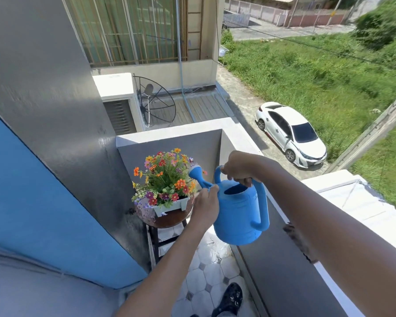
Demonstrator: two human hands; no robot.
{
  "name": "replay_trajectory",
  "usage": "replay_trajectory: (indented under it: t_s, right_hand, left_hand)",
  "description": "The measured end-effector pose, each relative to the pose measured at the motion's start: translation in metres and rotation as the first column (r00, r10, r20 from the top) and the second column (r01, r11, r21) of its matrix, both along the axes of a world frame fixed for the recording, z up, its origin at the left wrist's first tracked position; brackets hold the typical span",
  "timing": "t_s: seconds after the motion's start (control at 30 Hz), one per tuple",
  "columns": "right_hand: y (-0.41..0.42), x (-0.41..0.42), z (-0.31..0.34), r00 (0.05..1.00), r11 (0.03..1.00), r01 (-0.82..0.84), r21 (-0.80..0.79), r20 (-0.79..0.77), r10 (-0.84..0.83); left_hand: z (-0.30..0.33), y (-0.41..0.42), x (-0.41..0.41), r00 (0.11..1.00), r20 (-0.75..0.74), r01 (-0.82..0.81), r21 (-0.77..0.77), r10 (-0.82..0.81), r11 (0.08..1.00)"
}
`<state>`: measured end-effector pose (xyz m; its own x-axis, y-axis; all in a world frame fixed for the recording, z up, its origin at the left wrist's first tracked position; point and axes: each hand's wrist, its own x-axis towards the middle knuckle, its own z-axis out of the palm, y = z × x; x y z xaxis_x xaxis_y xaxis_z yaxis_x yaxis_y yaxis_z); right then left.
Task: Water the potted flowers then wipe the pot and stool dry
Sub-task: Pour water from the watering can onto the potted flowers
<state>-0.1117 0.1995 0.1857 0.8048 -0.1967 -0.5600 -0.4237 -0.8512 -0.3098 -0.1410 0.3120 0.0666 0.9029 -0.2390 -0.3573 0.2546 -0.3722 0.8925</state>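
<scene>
A blue plastic watering can (240, 213) hangs in the air over the balcony floor, its sprinkler head (195, 171) tilted in among the flowers. My right hand (239, 167) grips the top handle. My left hand (205, 207) holds the base of the spout. The colourful flowers (166, 177) grow from a small white footed pot (172, 205). That pot stands on a round dark wooden stool (169, 219) in the balcony's far corner. No falling water can be made out.
The narrow balcony has a wet tiled floor (212, 271), a blue and grey wall (44, 202) on the left and a low parapet (284, 259) on the right. My dark shoe (230, 298) is below. A white car (290, 132) is parked far below.
</scene>
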Motion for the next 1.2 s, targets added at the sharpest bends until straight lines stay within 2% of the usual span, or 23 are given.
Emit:
replay_trajectory:
  t_s: [0.13, 0.3, 0.53, 0.83, 1.2]
  right_hand:
    - [0.004, 0.012, 0.008, 0.998, 0.998, 0.019, 0.053, 0.052, -0.022]
    - [0.017, 0.020, 0.008, 0.998, 0.996, -0.017, 0.083, 0.067, 0.011]
    - [0.038, 0.025, 0.000, 0.996, 0.989, -0.037, 0.147, 0.090, 0.024]
    - [0.058, 0.020, -0.015, 0.997, 0.984, -0.051, 0.171, 0.071, 0.039]
    - [0.032, 0.009, -0.029, 0.998, 0.983, -0.007, 0.185, 0.057, -0.004]
  left_hand:
    - [0.001, 0.001, 0.012, 0.999, 0.037, -0.010, 0.060, 0.008, 0.998]
    - [0.001, 0.017, 0.019, 0.997, 0.064, -0.043, 0.016, 0.042, 0.999]
    - [-0.003, 0.044, 0.024, 0.989, 0.104, -0.115, 0.053, 0.109, 0.992]
    - [-0.013, 0.063, 0.015, 0.988, 0.081, -0.139, 0.091, 0.132, 0.986]
    - [-0.018, 0.046, 0.007, 0.995, 0.036, -0.094, 0.092, 0.091, 0.991]
